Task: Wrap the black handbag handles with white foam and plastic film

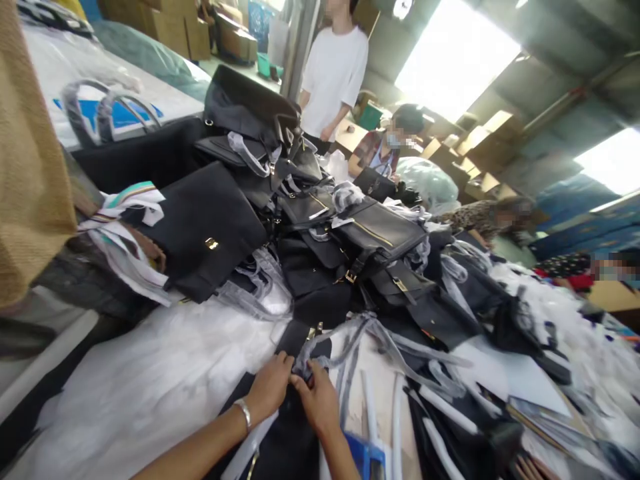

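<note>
My left hand, with a metal bracelet at the wrist, is closed with its fingertips on a plastic-wrapped strap. Beside it, my right hand pinches the same strap; the two sets of fingertips almost meet. Beneath both hands lies a black bag, with small gold-coloured metal fittings just above the fingers. The exact spot being gripped is partly hidden by my fingers. Right of my right hand, a blue plastic object shows at the lower edge.
Black bags are heaped ahead. White stuffing covers the left side, and white rods lie to the right. A person in a white shirt stands beyond the heap; several others work on the far side. Another person's hand shows at lower right.
</note>
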`<act>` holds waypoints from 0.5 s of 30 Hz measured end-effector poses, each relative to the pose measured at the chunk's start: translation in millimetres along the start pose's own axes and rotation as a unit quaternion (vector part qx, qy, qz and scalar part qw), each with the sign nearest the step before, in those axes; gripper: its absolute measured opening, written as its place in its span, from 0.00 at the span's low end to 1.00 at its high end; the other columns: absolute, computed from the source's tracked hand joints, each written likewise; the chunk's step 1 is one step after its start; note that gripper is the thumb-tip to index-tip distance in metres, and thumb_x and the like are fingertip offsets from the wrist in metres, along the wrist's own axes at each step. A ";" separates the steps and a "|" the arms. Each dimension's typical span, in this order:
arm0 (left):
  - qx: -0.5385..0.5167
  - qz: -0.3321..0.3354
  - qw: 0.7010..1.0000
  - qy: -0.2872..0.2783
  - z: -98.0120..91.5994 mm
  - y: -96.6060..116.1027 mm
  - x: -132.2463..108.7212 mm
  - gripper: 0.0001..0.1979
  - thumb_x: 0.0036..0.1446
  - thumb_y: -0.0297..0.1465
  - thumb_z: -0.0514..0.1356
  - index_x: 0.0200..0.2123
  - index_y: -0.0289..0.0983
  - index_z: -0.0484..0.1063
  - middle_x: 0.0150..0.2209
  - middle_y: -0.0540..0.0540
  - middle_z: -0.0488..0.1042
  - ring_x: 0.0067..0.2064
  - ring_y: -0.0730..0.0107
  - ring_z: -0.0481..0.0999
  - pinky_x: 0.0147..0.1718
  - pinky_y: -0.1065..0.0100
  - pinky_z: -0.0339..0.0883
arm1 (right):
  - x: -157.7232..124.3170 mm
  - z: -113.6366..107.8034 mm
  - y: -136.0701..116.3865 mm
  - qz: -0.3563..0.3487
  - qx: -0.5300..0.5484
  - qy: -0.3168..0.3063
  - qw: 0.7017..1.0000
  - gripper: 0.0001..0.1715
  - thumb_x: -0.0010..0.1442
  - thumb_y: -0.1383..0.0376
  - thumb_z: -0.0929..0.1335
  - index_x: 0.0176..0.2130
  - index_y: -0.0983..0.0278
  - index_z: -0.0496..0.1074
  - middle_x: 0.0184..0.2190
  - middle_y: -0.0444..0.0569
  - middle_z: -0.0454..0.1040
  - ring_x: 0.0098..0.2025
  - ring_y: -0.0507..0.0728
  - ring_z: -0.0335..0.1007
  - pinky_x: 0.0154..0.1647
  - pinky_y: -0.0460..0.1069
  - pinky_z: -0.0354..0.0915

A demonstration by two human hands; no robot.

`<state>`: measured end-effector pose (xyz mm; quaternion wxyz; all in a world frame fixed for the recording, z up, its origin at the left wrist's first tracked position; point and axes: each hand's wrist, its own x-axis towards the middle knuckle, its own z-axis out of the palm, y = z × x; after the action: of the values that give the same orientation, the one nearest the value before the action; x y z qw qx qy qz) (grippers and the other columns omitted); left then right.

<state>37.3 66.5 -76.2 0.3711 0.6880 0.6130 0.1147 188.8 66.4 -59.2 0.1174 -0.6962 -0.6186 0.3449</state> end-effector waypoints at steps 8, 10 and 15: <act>-0.003 -0.050 0.999 -0.002 3.2 -8.9 23.0 0.07 0.56 0.24 0.54 0.38 0.36 0.69 0.39 0.42 0.75 0.44 0.58 0.75 0.42 0.64 0.63 | 17.3 -4.0 2.9 0.032 0.167 0.098 0.981 0.13 0.51 0.55 0.70 0.25 0.62 0.72 0.29 0.47 0.72 0.36 0.58 0.68 0.41 0.51 0.63; -0.017 -0.072 0.997 -0.001 -3.9 -14.2 20.2 0.05 0.56 0.25 0.55 0.36 0.37 0.68 0.36 0.44 0.75 0.42 0.59 0.75 0.42 0.64 0.63 | 7.4 -15.7 27.8 0.059 0.240 0.097 0.964 0.19 0.52 0.49 0.69 0.29 0.62 0.73 0.30 0.47 0.74 0.35 0.58 0.71 0.40 0.51 0.66; -0.073 -0.097 0.993 0.006 -16.1 1.1 13.7 0.08 0.56 0.24 0.54 0.40 0.34 0.69 0.42 0.37 0.73 0.49 0.51 0.72 0.50 0.56 0.60 | -11.9 -26.3 70.0 0.128 0.386 0.085 0.909 0.33 0.52 0.38 0.67 0.39 0.64 0.73 0.34 0.53 0.79 0.33 0.58 0.76 0.33 0.51 0.70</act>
<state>31.3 85.2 -68.3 0.4260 0.5959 0.6688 0.1272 259.9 47.7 -77.2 0.3841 -0.6961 -0.3303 0.5088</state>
